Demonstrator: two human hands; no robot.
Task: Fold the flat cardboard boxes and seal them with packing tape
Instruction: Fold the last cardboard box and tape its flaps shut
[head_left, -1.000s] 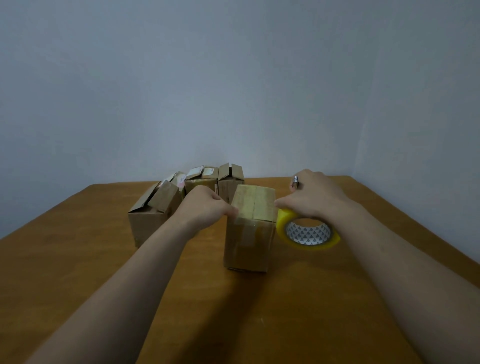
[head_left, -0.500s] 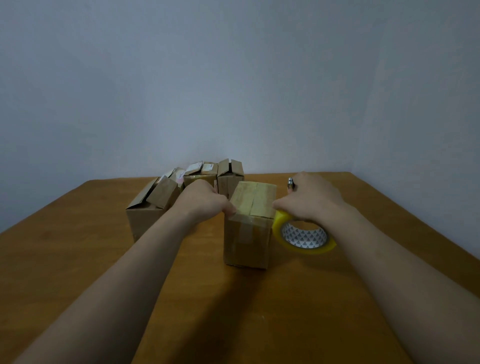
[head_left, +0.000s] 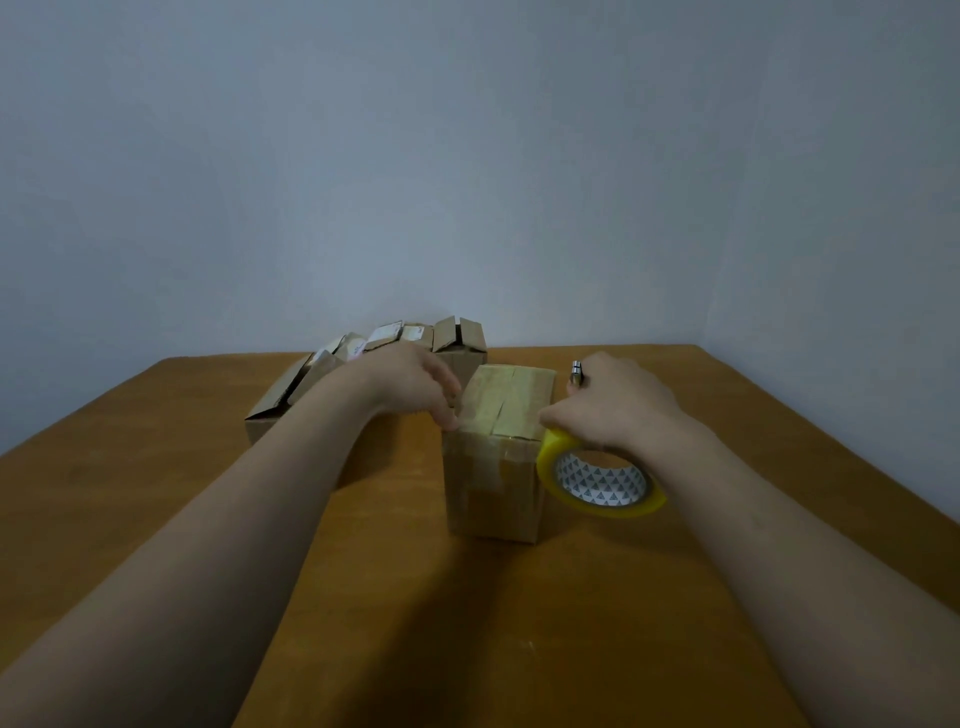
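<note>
Box (head_left: 496, 457): upright, middle of table (head_left: 156, 467), top taped.
Your left hand (head_left: 410, 387): fingers curled at its top-left edge; grip unclear.
Your right hand (head_left: 618, 405): gripping roll (head_left: 602, 480) just beside box.

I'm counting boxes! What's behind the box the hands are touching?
More cardboard boxes with flaps up, lined toward the wall, and a small metal thing beside the right hand holding the tape roll. The left hand and arm cover some, so a full count isn't possible.

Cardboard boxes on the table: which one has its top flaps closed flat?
The front box, beside the yellow tape roll; the boxes behind it have raised flaps.
</note>
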